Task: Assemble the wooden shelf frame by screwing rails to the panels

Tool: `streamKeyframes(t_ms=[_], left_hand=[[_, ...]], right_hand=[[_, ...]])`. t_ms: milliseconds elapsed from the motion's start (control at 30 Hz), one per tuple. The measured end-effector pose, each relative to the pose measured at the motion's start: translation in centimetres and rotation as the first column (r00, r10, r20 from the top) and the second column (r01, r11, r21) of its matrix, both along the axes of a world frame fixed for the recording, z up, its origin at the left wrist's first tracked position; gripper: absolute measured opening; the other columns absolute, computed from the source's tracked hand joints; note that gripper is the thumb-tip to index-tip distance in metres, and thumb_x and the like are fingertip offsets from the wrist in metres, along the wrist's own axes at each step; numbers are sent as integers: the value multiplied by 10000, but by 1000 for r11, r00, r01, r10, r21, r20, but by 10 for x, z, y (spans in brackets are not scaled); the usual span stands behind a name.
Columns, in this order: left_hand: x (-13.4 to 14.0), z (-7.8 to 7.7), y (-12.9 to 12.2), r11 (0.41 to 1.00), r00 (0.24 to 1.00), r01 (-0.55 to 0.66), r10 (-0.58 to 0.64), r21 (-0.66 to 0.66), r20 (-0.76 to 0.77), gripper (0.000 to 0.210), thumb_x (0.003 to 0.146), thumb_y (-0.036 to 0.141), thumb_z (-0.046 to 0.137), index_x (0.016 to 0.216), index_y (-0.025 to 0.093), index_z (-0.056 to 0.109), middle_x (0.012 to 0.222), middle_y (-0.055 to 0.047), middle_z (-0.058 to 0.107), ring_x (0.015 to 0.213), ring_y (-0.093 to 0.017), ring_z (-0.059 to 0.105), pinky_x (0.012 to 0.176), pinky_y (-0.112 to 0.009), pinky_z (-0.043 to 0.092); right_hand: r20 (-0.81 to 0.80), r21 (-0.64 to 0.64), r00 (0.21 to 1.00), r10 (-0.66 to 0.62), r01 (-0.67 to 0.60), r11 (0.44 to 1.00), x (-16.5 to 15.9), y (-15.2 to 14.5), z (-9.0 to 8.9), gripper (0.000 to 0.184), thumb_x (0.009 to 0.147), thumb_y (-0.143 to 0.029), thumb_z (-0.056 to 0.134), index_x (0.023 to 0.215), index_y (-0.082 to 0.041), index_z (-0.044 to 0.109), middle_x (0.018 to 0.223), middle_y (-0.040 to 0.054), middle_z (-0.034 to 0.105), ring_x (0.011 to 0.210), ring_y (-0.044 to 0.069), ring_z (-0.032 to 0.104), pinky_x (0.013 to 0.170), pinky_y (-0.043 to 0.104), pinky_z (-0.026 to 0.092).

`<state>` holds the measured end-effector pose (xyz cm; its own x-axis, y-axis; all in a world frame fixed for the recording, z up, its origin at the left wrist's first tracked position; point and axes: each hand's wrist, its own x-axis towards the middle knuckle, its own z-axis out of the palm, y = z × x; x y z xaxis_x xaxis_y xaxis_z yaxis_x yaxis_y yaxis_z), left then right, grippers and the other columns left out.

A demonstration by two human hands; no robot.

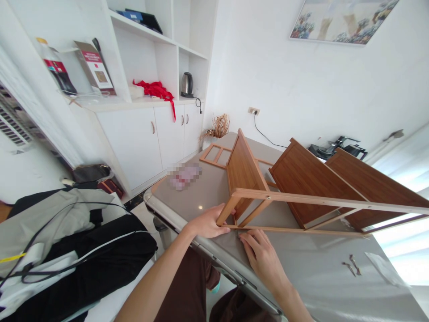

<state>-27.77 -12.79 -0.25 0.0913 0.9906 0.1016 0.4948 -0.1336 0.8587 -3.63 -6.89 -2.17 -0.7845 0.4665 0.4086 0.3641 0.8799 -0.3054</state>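
Note:
A wooden shelf unit point(315, 197) lies on its side on the grey table, its brown boards point(246, 163) standing up between slim side rails. My left hand point(210, 222) grips the near left corner of its frame, thumb in front and fingers partly hidden behind the wood. Close by, my right hand point(260, 250) is closed in a pinch at the lower rail. A small thing shows at its fingertips, too small to name. Several loose screws point(351, 266) rest on the table, to the right of my right hand.
The grey table point(301, 264) carries a clear plastic bag point(385, 268), a blurred packet point(184, 175) and a ladder-like wooden frame point(214, 155). A black coffee maker point(345, 146) stands behind the shelf. Clothes and cables point(83, 237) are piled at left, before a white cabinet point(134, 143).

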Motion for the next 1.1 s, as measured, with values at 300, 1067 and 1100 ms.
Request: streamKeyframes(t_ms=[300,1067,1100], left_hand=[[0,0,1,1000,1000,13,-13,28,-13,528,804,272,681,1299,281,498,1253,-19,627,907,-160,689,887,-294,492],[-1,-1,1,1000,998,-2,4,19,-63,547,784,249,696,1304,271,526,1166,-27,663,1034,-216,658,908,-309,496],[-1,-1,1,1000,998,-2,3,22,-64,548,784,246,695,1304,272,527,1173,-27,660,1038,-216,656,913,-310,494]], right_hand=[[4,38,1000,24,-24,999,-5,-1,4,188,992,-177,466,1017,-211,649,939,73,566,873,205,560,770,365,514],[116,196,993,-5,-18,980,-11,0,14,254,952,-92,456,1047,-223,651,987,84,588,905,224,544,806,379,473],[126,204,992,-3,-23,979,-12,0,14,254,948,-85,460,1046,-221,651,996,84,590,910,227,544,808,383,471]])
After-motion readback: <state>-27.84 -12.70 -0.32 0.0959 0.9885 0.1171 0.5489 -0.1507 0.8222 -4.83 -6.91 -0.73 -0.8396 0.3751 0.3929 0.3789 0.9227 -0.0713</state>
